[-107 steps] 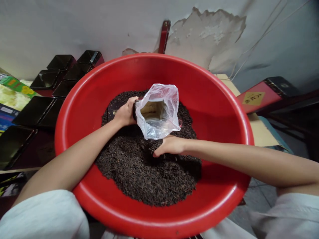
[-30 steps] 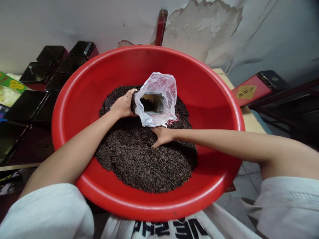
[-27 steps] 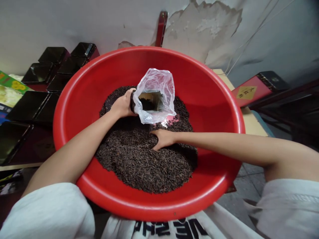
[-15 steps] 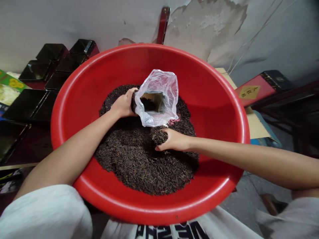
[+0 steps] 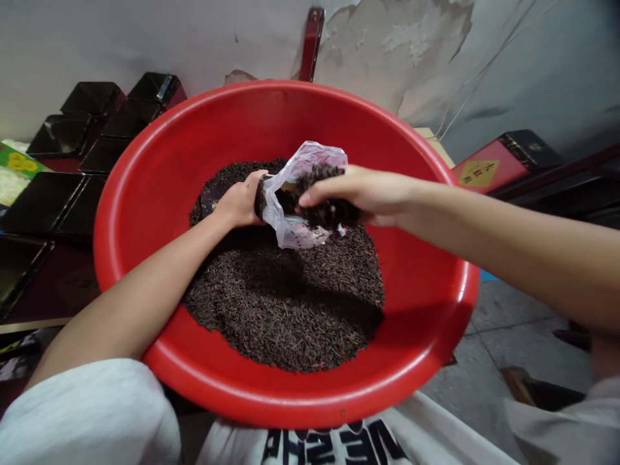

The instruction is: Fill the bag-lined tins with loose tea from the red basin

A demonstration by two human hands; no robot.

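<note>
A big red plastic basin point(image 5: 159, 168) holds a heap of dark loose tea leaves point(image 5: 285, 303). My left hand point(image 5: 239, 200) grips a dark box lined with a clear plastic bag point(image 5: 290, 216), which stands tilted in the leaves. My right hand point(image 5: 361, 194) is cupped shut around a handful of tea leaves point(image 5: 329, 210), held right over the bag's mouth. The hand hides most of the bag's opening.
Several black open tins point(image 5: 92, 123) stand in rows to the left of the basin. A red box with a yellow label point(image 5: 489, 171) lies at the right. A peeling wall point(image 5: 402, 45) is behind. Grey floor point(image 5: 504, 349) shows at lower right.
My right hand scooped tea leaves from the heap, rose and moved up to the bag's mouth. My left hand kept its hold on the lined box.
</note>
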